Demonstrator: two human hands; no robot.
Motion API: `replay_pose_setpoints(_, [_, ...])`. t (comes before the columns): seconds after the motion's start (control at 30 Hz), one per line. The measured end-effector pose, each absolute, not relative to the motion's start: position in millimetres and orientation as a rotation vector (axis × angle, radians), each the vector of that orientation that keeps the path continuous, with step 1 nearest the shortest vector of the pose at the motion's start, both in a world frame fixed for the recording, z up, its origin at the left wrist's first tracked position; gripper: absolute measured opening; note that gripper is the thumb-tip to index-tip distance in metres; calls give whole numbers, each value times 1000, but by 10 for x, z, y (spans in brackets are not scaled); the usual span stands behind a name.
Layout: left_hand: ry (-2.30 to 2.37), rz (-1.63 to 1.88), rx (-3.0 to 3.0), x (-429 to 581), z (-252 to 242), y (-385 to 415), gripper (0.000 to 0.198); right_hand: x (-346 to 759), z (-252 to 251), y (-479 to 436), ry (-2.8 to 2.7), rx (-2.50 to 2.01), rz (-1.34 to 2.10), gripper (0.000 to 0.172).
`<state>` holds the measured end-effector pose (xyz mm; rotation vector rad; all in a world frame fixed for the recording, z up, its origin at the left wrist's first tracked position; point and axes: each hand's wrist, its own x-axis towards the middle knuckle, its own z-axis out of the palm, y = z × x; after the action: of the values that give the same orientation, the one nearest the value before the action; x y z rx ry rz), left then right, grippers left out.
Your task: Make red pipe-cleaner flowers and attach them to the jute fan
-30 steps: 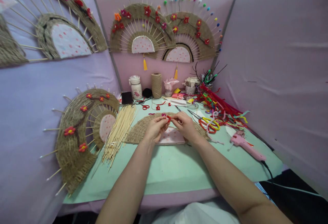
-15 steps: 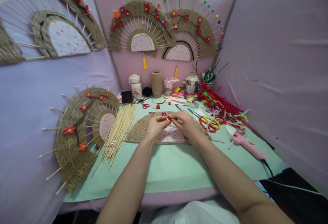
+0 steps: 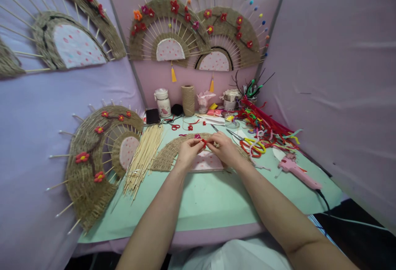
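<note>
The red piece (image 3: 203, 142) is pinched in the fingers of both your left hand (image 3: 188, 151) and your right hand (image 3: 225, 148), which meet over one woven fan (image 3: 165, 153) on the desk (image 3: 210, 204). Your two forearms reach forward, slanting inward. To your right lie one pink glue gun (image 3: 298, 172) and two large pairs of scissors (image 3: 261, 146); at the back stand one twine spool (image 3: 188, 101) and one white bottle (image 3: 163, 104), below two decorated fans (image 3: 247, 24).

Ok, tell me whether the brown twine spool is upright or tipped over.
Upright: the brown twine spool stands on end on the mint-green tabletop, its sides vertical and its round top facing up.
</note>
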<state>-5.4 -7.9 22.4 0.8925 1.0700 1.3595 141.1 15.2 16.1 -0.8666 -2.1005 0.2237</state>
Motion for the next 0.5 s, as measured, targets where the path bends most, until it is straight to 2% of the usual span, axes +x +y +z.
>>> replay_pose_setpoints(0.17, [921, 1447, 766, -27, 119, -18, 23, 1340, 157, 111, -1968, -888, 279, 11])
replay_pose_setpoints(0.4, [836, 1642, 672, 97, 84, -19, 25, 1258, 143, 11, -1945, -947, 21, 14])
replay_pose_setpoints(0.5, [837, 1693, 728, 124, 78, -23, 24, 1248, 152, 2, -1906, -953, 48, 14])
